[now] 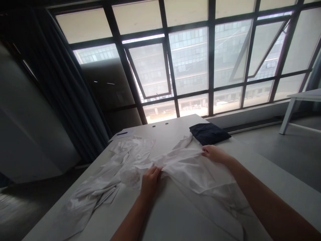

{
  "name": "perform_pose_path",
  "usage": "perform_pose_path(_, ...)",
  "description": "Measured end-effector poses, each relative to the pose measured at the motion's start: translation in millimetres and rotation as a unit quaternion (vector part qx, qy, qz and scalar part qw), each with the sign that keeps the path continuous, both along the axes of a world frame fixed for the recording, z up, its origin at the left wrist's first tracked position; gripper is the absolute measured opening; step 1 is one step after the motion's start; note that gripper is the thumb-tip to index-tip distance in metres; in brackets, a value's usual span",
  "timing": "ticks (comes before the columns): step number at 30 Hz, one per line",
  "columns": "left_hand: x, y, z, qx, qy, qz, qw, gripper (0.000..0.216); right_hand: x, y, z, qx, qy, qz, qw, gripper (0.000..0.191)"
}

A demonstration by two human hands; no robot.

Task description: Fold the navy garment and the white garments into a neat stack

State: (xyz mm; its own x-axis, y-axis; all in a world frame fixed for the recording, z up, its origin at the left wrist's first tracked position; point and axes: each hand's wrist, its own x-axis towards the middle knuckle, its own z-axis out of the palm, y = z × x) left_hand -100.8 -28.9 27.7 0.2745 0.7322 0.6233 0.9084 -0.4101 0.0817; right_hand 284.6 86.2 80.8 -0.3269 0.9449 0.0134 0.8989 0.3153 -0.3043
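A thin white garment (193, 170), perhaps a shirt, is stretched between my two hands above the table. My left hand (151, 180) is closed on its left edge, fingers curled over the cloth. At the upper right, my right hand (213, 153) pinches another part of it between thumb and fingers. The cloth hangs in folds toward me on the right, and its lower end blurs near the frame's bottom. To the left lies a second crumpled white cloth (107, 180), spread along the table. Where the two white pieces meet near my left hand, I cannot tell them apart.
A folded dark navy cloth (209, 133) lies at the table's right edge, just beyond my right hand. Paper with a pen (122, 134) rests at the far left corner of the white table (175, 130). Windows and a dark curtain (62, 83) stand behind; another white table (288, 110) is at right.
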Motion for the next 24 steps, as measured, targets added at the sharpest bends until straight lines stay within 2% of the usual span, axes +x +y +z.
perform_pose_path(4, 2, -1, -4.6, 0.009, -0.073, -0.009, 0.997, 0.03, -5, -4, 16.2, 0.171, 0.019, -0.1, 0.98, 0.029)
perform_pose_path(6, 8, -4, -4.0, -0.012, -0.057, -0.038, 0.998, 0.031, -10, -7, 17.4, 0.196, 0.006, -0.139, 0.971, 0.025)
perform_pose_path(9, 19, -8, -3.1, -0.066, 0.007, -0.095, 0.993, 0.039, -16, -12, 14.3, 0.142, -0.002, -0.12, 0.983, 0.028)
perform_pose_path(12, 27, -8, -4.5, -0.107, 0.046, -0.107, 0.987, 0.043, -25, -21, 10.5, 0.004, 0.017, 0.012, 1.0, 0.037)
perform_pose_path(15, 28, -5, -6.2, -0.128, 0.044, -0.094, 0.986, 0.044, -41, -35, 4.9, -0.134, 0.017, 0.124, 0.983, 0.059)
perform_pose_path(18, 26, -4, -5.5, -0.135, 0.053, -0.095, 0.985, 0.043, -63, -55, -2.5, -0.124, -0.019, 0.157, 0.98, 0.084)
perform_pose_path(20, 24, -5, -3.9, -0.138, 0.062, -0.095, 0.984, 0.042, -78, -67, -5.9, -0.1, -0.05, 0.178, 0.978, 0.091)
perform_pose_path(22, 23, -6, -2.2, -0.138, 0.058, -0.091, 0.984, 0.039, -88, -78, -6.3, -0.095, -0.079, 0.197, 0.973, 0.077)
perform_pose_path(24, 23, -7, -1.2, -0.136, 0.038, -0.088, 0.986, 0.03, -91, -84, -3.0, -0.092, -0.098, 0.208, 0.969, 0.045)
